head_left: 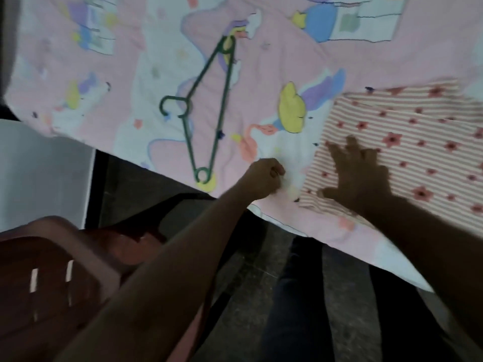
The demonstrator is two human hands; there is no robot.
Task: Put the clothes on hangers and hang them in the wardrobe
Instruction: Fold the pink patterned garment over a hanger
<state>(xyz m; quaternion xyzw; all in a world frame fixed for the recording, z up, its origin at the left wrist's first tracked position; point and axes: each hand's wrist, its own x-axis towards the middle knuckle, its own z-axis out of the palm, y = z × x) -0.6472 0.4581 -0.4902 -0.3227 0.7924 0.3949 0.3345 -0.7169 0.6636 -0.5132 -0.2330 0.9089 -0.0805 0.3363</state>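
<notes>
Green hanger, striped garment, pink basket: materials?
Green hanger: looks like moulded plastic, matte; thin uniform bars with ring ends and a moulded hook.
Striped garment: soft woven or knit fabric, likely cotton; lies flat with creases, printed red stripes and flowers.
Pink basket: rigid plastic, slightly glossy; slotted wall, rounded rim.

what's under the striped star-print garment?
The striped garment lies on the pink cartoon bedsheet, with the right hand flat on top. Anything else beneath it is covered.

Striped garment (407, 142) cut off at right edge.
</notes>
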